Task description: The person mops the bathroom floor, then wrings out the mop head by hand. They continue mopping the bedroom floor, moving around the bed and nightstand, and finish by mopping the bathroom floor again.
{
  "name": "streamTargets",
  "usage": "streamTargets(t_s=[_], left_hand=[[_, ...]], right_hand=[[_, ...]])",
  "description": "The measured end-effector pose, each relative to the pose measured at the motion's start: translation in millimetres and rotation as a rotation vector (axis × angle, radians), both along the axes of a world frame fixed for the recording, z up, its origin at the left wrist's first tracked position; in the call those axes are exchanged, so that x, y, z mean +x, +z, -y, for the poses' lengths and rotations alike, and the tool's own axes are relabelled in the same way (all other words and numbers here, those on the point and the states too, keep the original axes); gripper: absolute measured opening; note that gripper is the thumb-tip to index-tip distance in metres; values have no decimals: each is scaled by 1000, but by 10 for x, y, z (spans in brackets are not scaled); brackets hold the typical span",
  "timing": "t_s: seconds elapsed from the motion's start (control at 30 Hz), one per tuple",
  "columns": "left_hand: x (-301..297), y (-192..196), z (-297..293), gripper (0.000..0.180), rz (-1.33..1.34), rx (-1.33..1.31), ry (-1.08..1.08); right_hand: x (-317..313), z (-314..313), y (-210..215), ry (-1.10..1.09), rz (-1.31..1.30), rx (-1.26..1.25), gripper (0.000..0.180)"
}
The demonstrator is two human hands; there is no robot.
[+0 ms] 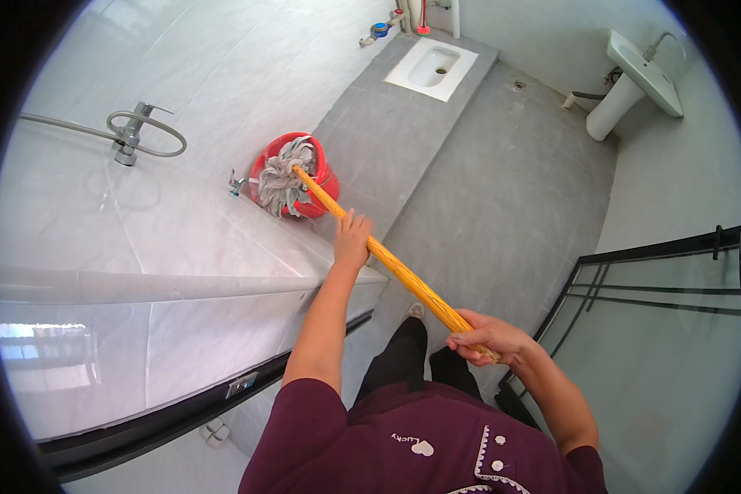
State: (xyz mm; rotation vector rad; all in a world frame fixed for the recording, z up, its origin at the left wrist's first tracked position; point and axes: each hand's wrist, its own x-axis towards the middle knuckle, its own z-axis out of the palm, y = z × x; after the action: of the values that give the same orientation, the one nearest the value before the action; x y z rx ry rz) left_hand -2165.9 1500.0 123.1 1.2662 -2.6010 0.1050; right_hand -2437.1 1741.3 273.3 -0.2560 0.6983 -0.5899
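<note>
A mop with a long yellow wooden handle [412, 281] slants from the lower right up to the left. Its grey cloth-strip head [285, 177] rests on the top of a red bucket [328, 188], with strips hanging over the near rim. My left hand [353, 240] grips the handle on its upper part, not far from the bucket. Close to the handle's near end, my right hand [487, 338] is wrapped round it, in front of my body. The inside of the bucket is mostly hidden by the mop head.
The bucket stands on a raised grey tiled step beside the white wall. A small tap [237, 182] juts out next to it. Farther off are a squat toilet [433, 69] and a pedestal sink [644, 72]. A black-framed glass door [659, 329] stands at right; a mixer tap [129, 136] at left.
</note>
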Motion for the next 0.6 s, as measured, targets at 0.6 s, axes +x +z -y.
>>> streamTargets(t_s=[0.6], left_hand=[[136,-374,441,35,39,270,521]], right_hand=[[377,770,-115,-60,99,118,22]])
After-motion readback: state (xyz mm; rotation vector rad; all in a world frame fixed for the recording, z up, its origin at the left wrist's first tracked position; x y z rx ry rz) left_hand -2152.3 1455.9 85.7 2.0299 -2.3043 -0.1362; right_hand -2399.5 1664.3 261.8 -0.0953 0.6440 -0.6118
